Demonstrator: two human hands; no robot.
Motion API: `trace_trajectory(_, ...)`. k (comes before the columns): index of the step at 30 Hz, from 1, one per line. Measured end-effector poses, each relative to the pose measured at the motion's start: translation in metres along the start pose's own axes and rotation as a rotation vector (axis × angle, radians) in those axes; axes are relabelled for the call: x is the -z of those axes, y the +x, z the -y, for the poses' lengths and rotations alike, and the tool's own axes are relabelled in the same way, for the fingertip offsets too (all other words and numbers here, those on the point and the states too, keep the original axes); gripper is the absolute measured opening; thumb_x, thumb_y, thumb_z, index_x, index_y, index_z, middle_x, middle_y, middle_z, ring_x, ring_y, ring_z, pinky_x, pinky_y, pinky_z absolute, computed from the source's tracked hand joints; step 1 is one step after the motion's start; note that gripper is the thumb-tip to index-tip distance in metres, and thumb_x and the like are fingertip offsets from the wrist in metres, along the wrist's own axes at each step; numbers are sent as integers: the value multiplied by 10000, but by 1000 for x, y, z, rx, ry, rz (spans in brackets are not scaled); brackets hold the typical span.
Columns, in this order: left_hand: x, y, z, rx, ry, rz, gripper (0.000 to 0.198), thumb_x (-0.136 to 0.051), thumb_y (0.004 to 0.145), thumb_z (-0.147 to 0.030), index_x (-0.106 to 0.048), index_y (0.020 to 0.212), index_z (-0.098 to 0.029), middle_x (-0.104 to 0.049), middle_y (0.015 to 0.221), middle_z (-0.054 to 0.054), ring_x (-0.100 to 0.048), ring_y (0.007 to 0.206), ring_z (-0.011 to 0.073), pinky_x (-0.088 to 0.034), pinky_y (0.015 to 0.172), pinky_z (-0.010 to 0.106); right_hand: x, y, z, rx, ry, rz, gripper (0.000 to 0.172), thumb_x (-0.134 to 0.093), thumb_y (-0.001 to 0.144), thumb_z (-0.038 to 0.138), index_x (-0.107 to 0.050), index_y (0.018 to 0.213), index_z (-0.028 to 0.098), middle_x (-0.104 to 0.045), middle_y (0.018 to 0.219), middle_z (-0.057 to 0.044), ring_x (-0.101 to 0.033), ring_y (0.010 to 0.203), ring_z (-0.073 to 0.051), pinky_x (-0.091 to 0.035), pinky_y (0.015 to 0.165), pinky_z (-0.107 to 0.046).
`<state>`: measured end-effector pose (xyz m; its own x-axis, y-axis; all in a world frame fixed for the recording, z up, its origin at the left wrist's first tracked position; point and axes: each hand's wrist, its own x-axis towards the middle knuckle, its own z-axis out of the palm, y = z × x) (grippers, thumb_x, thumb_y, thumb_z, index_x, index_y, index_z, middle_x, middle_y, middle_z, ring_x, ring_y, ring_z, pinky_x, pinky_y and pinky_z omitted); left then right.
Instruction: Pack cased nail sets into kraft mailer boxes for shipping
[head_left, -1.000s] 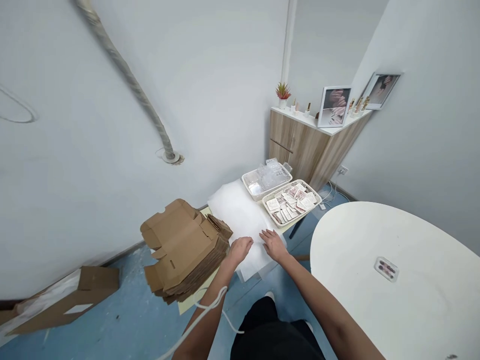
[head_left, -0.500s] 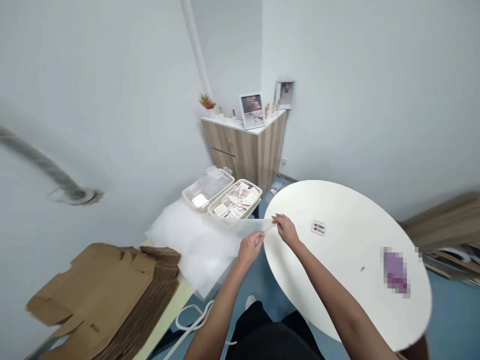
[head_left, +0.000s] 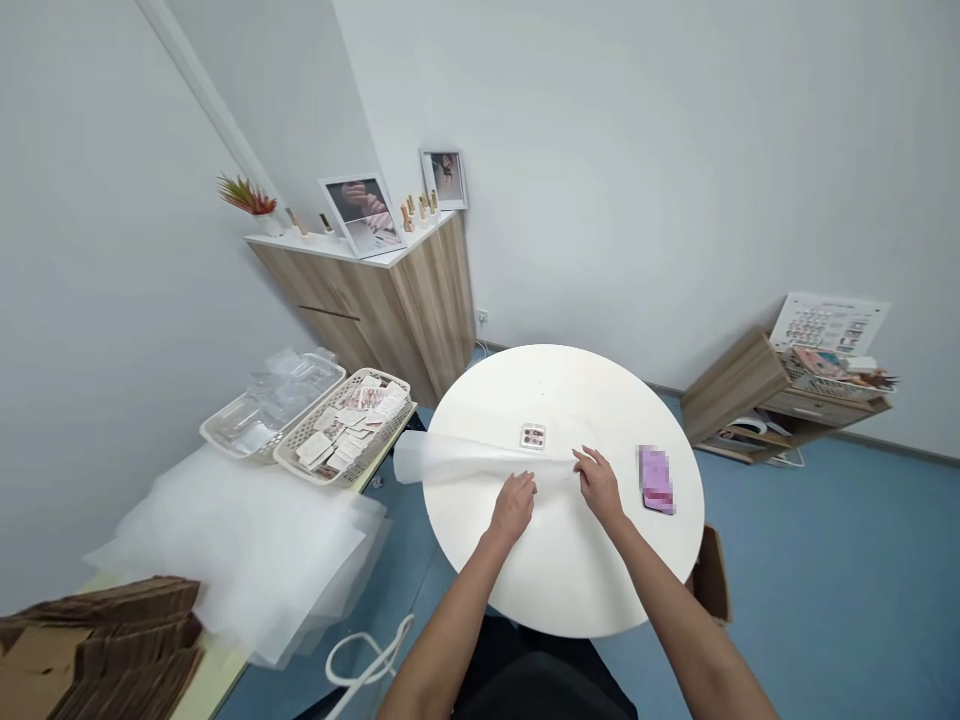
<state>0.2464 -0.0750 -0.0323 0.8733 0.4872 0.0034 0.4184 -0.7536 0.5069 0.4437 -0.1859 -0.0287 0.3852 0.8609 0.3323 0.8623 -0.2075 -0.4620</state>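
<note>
A thin, translucent white foam sheet (head_left: 450, 458) stretches over the round white table (head_left: 555, 590), its left end hanging past the table's edge. My right hand (head_left: 598, 487) pinches the sheet's right end between thumb and fingers. My left hand (head_left: 514, 508) is closed at the sheet's near edge, its fingertips partly hidden from view. Just beyond the sheet lies a small clear case with dark and pink pieces (head_left: 532, 436). To the right of my right hand is a purple, pixelated phone-like object (head_left: 657, 480) on the tabletop.
On the left side table, a stack of foam sheets (head_left: 247, 540) lies beside folded brown cardboard (head_left: 112, 640). Behind them stand a basket of small packets (head_left: 345, 425) and a bin of clear plastic (head_left: 274, 400). A wooden cabinet (head_left: 375, 310) fills the corner; a low shelf (head_left: 750, 390) stands right.
My view has turned right. Both hands have carried the foam sheet from beside the stack to over the round table, with its left end now clear of the stack.
</note>
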Motion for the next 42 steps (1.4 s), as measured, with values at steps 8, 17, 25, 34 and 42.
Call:
trace_trajectory(8,-14,-28,10,-61,171,252,418,-460,753,-54,-592,1132,-171,-543,1360,125,-360,1376,254,-141,1190,486,-33,-74,4,36,35,126,331,-319,802,-5,-568,844,208,-649,1061,-80,-523,1119,-231,-428,948,-412)
trace_trajectory(17,24,-20,37,-27,308,387,494,-503,732,-142,-562,1223,-153,-420,1478,131,-195,1450,279,-87,1184,513,-63,-77,42,49,55,261,359,-331,687,-40,-534,842,212,-570,844,-35,-501,821,-205,-405,812,-339)
trace_trajectory(25,9,-48,63,313,55,623,511,-341,884,-593,-590,1042,-176,-235,1568,140,-209,1432,369,-254,1075,613,-62,-76,64,31,85,348,313,-439,760,118,-536,1042,215,-600,945,-43,-534,885,-224,-399,910,-398)
trace_trajectory(34,11,-37,92,313,172,110,527,-429,887,-313,-378,1391,-165,-355,1507,153,-286,1405,320,-278,1114,480,-91,-5,70,-177,112,253,428,-297,871,102,-570,1192,182,-618,1142,-94,-548,1076,-215,-446,936,-376)
trace_trajectory(42,-6,-24,116,332,194,298,905,-554,790,-577,-153,1520,-224,-54,1600,155,-45,1459,373,-150,1117,595,-147,14,86,-27,-90,746,642,-450,898,382,-292,1493,201,-168,1592,-101,-122,1460,-297,-193,1142,-503)
